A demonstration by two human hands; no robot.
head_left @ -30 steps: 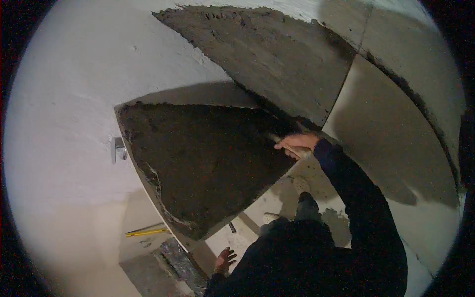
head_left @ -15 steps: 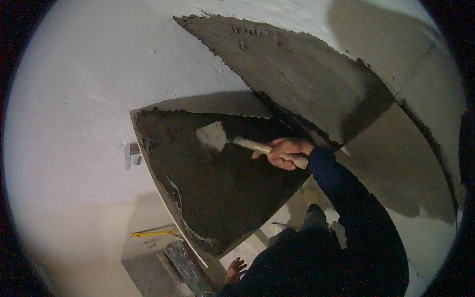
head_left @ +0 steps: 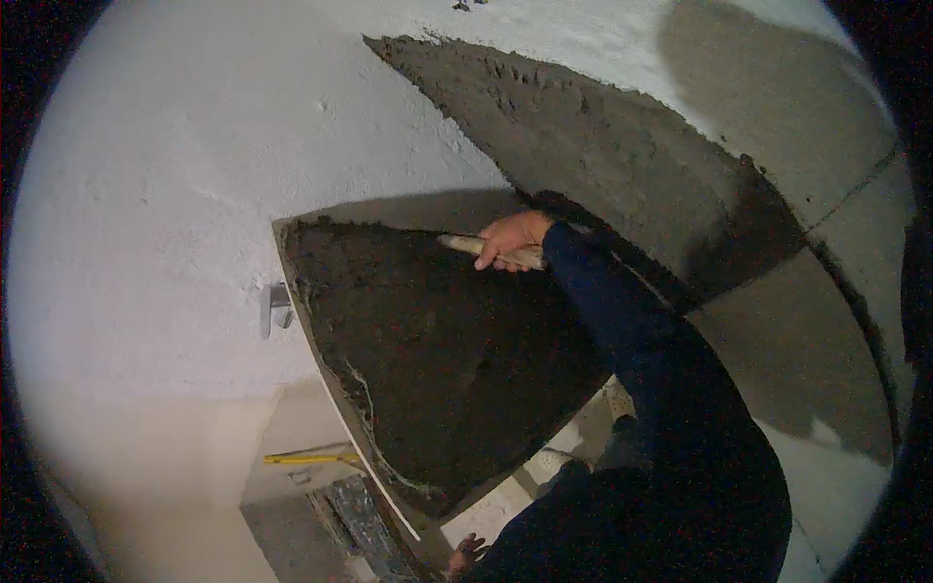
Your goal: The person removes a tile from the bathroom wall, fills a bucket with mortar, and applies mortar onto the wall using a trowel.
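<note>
My right hand (head_left: 513, 243) is closed round the pale wooden handle of a trowel (head_left: 462, 245), close to the upper edge of a large tile (head_left: 418, 360). The trowel's blade cannot be made out against the dark surface. Dark wet mortar covers the whole face of this tile, and a thin pale edge shows along its left side. Low in the view, my left hand (head_left: 466, 556) hangs near the tile's bottom corner, fingers apart and holding nothing; its lower part is partly hidden by my dark sleeve.
Grey mortar (head_left: 603, 136) spreads over the white wall (head_left: 194, 146) beyond the tile. Large grey tiles (head_left: 768, 330) lie to the right. A metal fitting (head_left: 275, 307) juts from the wall at left. Below it are a yellow tool (head_left: 311, 458) and a mortar-smeared box (head_left: 364, 525).
My right hand has moved up and left with the trowel, to the tile's upper edge. The blade, earlier plain over the mortar, no longer shows. The view has shifted slightly.
</note>
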